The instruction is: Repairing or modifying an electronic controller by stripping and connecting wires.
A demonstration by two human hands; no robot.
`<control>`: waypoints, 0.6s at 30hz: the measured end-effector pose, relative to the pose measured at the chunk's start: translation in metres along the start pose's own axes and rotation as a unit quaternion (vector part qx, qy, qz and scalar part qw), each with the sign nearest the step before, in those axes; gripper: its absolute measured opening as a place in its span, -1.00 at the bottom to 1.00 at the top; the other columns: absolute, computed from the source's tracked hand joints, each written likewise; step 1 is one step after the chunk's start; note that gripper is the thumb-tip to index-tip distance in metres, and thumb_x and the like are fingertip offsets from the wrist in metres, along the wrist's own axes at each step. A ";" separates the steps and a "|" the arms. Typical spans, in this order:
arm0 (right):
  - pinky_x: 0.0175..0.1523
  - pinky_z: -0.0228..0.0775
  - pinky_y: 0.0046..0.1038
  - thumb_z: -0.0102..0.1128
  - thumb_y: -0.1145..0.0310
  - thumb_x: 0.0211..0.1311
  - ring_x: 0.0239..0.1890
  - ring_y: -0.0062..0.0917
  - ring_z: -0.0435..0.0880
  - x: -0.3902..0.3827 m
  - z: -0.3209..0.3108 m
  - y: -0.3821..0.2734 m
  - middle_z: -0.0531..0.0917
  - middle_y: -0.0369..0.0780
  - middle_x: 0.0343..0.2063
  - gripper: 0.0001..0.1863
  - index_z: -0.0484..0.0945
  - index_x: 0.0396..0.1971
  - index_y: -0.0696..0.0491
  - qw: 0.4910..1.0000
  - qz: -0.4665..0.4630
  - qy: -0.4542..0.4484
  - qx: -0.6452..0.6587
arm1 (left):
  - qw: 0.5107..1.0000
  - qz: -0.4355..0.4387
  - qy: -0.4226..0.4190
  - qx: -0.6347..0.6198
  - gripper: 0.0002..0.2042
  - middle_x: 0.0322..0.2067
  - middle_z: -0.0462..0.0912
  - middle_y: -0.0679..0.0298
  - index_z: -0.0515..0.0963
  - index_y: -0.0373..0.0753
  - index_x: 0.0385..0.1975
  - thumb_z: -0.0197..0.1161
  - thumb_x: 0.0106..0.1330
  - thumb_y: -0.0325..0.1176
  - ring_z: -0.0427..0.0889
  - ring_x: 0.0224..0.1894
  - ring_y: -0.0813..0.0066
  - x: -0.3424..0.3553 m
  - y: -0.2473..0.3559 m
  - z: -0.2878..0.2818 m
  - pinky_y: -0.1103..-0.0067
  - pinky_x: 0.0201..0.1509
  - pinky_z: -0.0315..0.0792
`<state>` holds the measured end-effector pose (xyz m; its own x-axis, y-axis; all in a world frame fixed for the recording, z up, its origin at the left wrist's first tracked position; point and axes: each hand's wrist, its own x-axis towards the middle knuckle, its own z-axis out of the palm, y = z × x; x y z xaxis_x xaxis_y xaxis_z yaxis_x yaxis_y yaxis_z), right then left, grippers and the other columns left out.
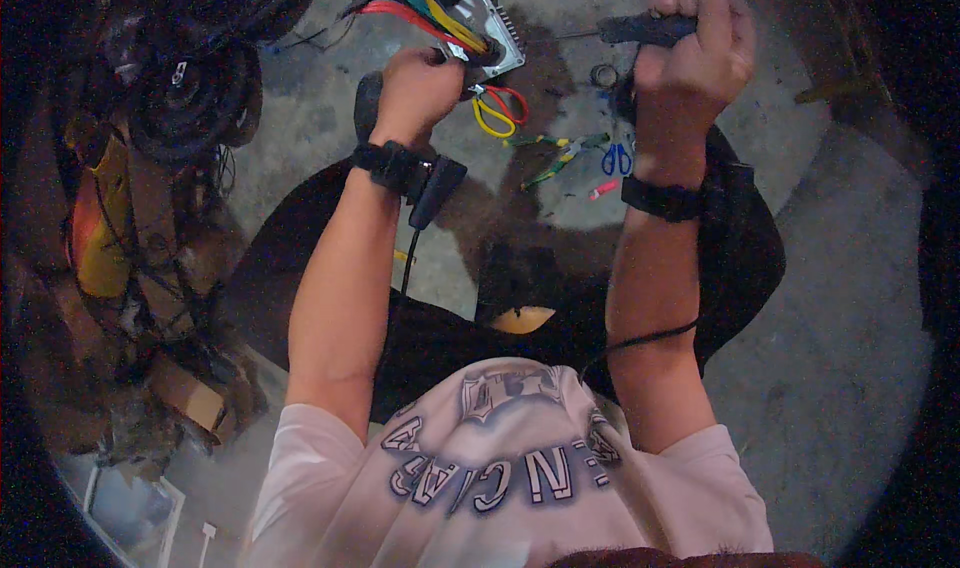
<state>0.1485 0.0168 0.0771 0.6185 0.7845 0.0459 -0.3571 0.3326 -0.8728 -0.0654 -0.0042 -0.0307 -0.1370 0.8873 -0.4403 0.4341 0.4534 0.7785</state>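
A silver metal box with cooling fins (508,38) is tilted up at the top middle. Thick red, yellow, green and blue wires (425,10) run out of it to the left. My left hand (422,86) is closed on its near lower edge, with the fingertips partly hidden. In my right hand (700,53) is a screwdriver (648,30) gripped by its dark handle. Its thin shaft points left toward the finned side of the box; whether the tip touches cannot be made out. A red and yellow wire loop (500,110) hangs beside my left hand.
Green-and-yellow handled pliers (555,158), blue-handled scissors (617,158) and a small pink-red piece (604,190) lie on the concrete floor between my legs. A tape roll (603,76) sits near my right hand. Dark coiled cables (190,98) and cardboard (187,398) crowd the left side.
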 end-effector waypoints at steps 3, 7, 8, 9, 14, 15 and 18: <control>-0.31 0.35 -0.54 0.09 0.37 0.41 -0.49 -0.65 0.43 0.000 0.002 0.001 0.45 -0.36 -0.57 -0.84 0.58 -0.20 0.12 0.997 -0.052 -0.042 -0.046 | 0.999 0.008 0.014 0.034 -0.71 -0.52 0.68 -0.04 0.65 -0.47 -0.41 0.21 0.09 -0.29 0.68 -0.45 0.18 -0.009 0.021 0.000 0.36 -0.28 0.49; -0.32 0.36 -0.53 0.12 0.39 0.39 -0.50 -0.65 0.43 -0.005 0.011 -0.003 0.49 -0.34 -0.56 -0.84 0.58 -0.20 0.16 0.984 -0.063 -0.062 -0.157 | 1.000 -0.003 -0.003 0.002 -0.70 -0.54 0.67 -0.04 0.65 -0.46 -0.41 0.21 0.09 -0.29 0.68 -0.45 0.20 -0.003 0.009 -0.002 0.36 -0.29 0.48; -0.33 0.37 -0.54 0.13 0.40 0.39 -0.51 -0.66 0.44 -0.004 0.011 -0.001 0.50 -0.34 -0.56 -0.84 0.58 -0.20 0.17 0.987 -0.058 -0.067 -0.135 | 1.000 -0.006 -0.012 -0.011 -0.70 -0.54 0.67 -0.04 0.65 -0.46 -0.41 0.21 0.09 -0.28 0.68 -0.44 0.20 -0.002 0.006 -0.002 0.36 -0.30 0.48; -0.35 0.37 -0.54 0.13 0.40 0.38 -0.52 -0.66 0.44 -0.002 0.012 0.002 0.50 -0.33 -0.56 -0.84 0.59 -0.20 0.17 0.989 -0.054 -0.070 -0.115 | 1.000 -0.004 -0.009 0.008 -0.71 -0.54 0.67 -0.05 0.65 -0.46 -0.42 0.21 0.08 -0.29 0.68 -0.44 0.18 -0.004 0.011 -0.002 0.35 -0.30 0.47; -0.42 0.37 -0.56 0.17 0.43 0.36 -0.55 -0.69 0.46 -0.008 0.026 -0.002 0.53 -0.34 -0.57 -0.85 0.58 -0.21 0.22 0.982 -0.062 -0.121 -0.135 | 0.994 0.014 -0.017 0.106 -0.72 -0.53 0.64 -0.11 0.64 -0.46 -0.45 0.19 0.02 -0.31 0.68 -0.43 0.06 -0.001 0.016 -0.004 0.32 -0.30 0.47; -0.42 0.37 -0.57 0.17 0.43 0.36 -0.56 -0.70 0.46 -0.006 0.028 -0.001 0.53 -0.34 -0.56 -0.85 0.58 -0.22 0.22 0.981 -0.064 -0.135 -0.124 | 0.995 0.015 -0.016 0.101 -0.72 -0.53 0.64 -0.12 0.64 -0.46 -0.46 0.19 0.01 -0.31 0.67 -0.42 0.04 0.000 0.016 -0.003 0.31 -0.28 0.47; -0.42 0.37 -0.59 0.18 0.44 0.35 -0.56 -0.71 0.47 0.000 0.027 0.006 0.55 -0.34 -0.55 -0.84 0.58 -0.22 0.23 0.975 -0.085 -0.159 -0.127 | 0.996 0.018 -0.018 0.088 -0.71 -0.52 0.63 -0.14 0.64 -0.45 -0.45 0.19 -0.02 -0.31 0.67 -0.40 -0.02 0.003 0.014 -0.001 0.29 -0.24 0.48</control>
<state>0.1273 0.0328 0.0855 0.3914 0.8655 0.3126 -0.0581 0.3622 -0.9303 -0.0606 0.0046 -0.0209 -0.0881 0.8976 -0.4319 0.5887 0.3967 0.7043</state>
